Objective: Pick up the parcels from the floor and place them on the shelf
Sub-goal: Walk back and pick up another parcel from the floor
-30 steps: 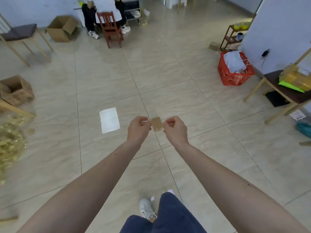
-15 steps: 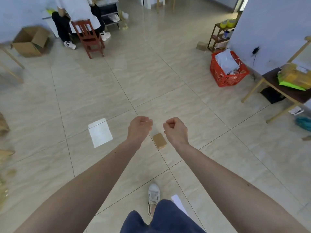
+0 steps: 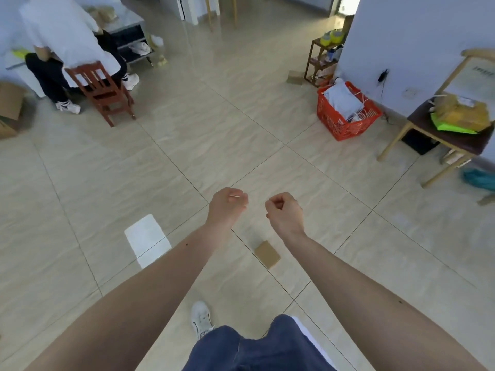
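Nearest of all, a white shoe [image 3: 201,318] stepped onto the glossy beige tiled floor [image 3: 187,145], dark denim below it. Just ahead of that shoe lay the small brown parcel [image 3: 267,254], a flat cardboard rectangle, matte, lying across a grout line and touching neither hand. To the left of the parcel sat a white parcel [image 3: 147,239], flat too, smooth and pale; it could have been plain paper, hard to be sure. So, on my reading, nothing was in hand and both flat pieces were waiting on the floor: the picking up was yet to be done for these, and no shelf placement showed.

Above the brown parcel, both arms reached forward. The left hand [image 3: 227,203] was curled into a loose fist, a thin pale sliver pinched at the knuckles, too small to identify. The right hand [image 3: 285,210] was balled up as well, gripping nothing that could be seen.

Beyond the parcel and off to the right stood a red basket [image 3: 345,121], plastic lattice walls, stuffed with pale wrapped bundles. Further right of it, a wooden-legged table [image 3: 455,140] carried yellowish crinkled packages. Behind the basket, a small wooden shelf [image 3: 317,62] stood against the wall, a likely destination. Far to the left of the parcel, a person [image 3: 67,36] sat on a red wooden chair [image 3: 103,89].
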`<state>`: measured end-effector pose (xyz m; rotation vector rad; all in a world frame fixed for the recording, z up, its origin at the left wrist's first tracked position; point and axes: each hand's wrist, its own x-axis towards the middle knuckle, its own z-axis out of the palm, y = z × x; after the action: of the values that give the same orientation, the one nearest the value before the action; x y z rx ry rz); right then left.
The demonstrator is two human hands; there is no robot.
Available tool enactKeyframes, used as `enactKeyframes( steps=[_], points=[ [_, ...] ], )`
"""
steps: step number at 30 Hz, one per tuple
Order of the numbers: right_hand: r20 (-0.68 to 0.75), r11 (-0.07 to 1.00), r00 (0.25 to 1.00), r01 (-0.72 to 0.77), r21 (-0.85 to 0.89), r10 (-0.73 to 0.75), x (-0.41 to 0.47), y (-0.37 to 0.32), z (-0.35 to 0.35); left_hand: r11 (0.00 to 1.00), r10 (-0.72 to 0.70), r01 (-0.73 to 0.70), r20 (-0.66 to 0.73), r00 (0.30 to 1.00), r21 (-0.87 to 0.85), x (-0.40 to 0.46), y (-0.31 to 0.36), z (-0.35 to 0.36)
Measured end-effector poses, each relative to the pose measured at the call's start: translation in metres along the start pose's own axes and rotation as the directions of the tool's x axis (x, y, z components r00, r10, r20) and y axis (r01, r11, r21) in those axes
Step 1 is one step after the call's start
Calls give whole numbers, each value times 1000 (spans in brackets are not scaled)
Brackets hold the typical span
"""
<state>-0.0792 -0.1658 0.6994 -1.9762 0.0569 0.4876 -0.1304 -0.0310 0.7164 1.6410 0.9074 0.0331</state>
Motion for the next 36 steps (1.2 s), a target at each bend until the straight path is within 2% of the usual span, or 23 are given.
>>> enactKeyframes(
  steps=[9,18,30,36],
  points=[
    [-239,979,957,-129,155,164,36,-33,72,982,76,-118,265,961,145,98,32,-43],
    [-458,945,837,-198,259,301,91,-43,72,946,99,-237,497,862,223,178,71,-3],
    [-601,865,634,-253,434,487,170,-57,14,855,81,-435,757,649,282,242,154,111],
    [-659,805,480,-214,553,580,189,-53,-6,792,14,-535,868,496,293,250,171,165]
  ],
)
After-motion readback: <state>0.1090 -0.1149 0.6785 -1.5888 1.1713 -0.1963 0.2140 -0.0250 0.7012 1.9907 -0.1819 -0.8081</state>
